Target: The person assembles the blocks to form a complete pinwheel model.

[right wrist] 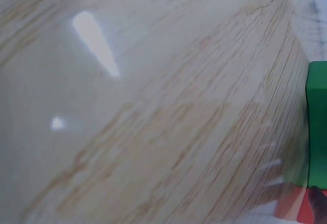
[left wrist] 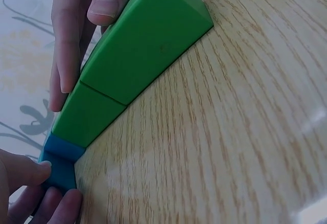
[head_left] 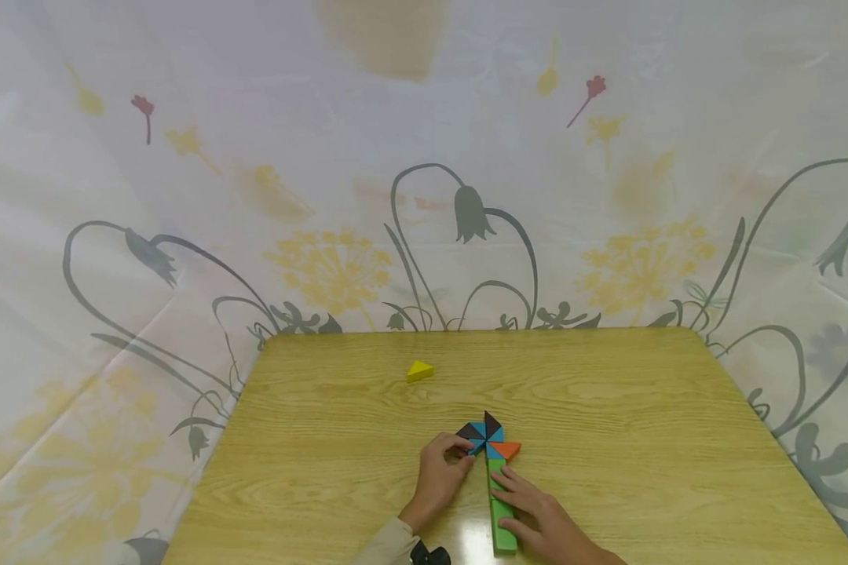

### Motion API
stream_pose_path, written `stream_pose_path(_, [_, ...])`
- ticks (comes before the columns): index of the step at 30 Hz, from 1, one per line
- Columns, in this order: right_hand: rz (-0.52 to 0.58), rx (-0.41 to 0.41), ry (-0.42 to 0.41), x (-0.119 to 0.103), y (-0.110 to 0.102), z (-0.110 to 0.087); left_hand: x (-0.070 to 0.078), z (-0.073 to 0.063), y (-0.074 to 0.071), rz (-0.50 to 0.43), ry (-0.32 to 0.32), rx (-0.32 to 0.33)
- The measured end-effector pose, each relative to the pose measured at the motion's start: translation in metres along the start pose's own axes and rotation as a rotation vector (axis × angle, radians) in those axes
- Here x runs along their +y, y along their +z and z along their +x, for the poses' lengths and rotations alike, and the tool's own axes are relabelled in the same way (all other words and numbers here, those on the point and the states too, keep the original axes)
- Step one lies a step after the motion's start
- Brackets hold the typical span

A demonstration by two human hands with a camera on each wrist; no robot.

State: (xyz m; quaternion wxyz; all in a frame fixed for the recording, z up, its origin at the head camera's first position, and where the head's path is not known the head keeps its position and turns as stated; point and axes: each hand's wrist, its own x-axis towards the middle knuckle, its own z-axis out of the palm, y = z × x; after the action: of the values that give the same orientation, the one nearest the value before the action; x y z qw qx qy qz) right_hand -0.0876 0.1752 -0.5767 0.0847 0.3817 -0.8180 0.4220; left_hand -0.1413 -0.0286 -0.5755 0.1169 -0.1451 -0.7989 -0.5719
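A pinwheel of triangular blocks lies on the table, with blue triangles in the middle and dark triangles and an orange triangle around them. At its left side my left hand pinches a blue triangular block between thumb and fingers. Green blocks stand end to end below the pinwheel like a stem. My right hand rests its fingers along their right side and top. In the right wrist view only a green block and a reddish block show at the edge.
A yellow triangular block lies farther back on the wooden table. Behind the table hangs a pale flower-printed cloth. A dark device sits at my left wrist.
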Motion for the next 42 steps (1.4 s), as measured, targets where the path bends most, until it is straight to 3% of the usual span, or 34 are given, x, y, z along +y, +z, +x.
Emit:
stream_pose_path(7, [-0.010, 0.011, -0.020, -0.001, -0.002, 0.001, 0.004, 0.001, -0.002, 0.000, -0.047, -0.004])
stream_pose_path(13, [-0.019, 0.020, -0.015, 0.002, 0.000, 0.000, 0.010, 0.006, -0.013, 0.016, -0.085, -0.038])
stream_pose_path(25, [-0.037, 0.007, 0.016, 0.001, 0.000, -0.001, 0.003, 0.040, -0.049, 0.081, -0.081, -0.099])
stream_pose_path(35, [-0.001, 0.046, -0.047, 0.004, 0.004, -0.002, -0.012, 0.072, -0.075, 0.136, -0.071, -0.041])
stream_pose_path(42, [0.006, 0.042, -0.019, 0.003, 0.004, -0.002, -0.027, 0.092, -0.090, 0.148, -0.086, -0.002])
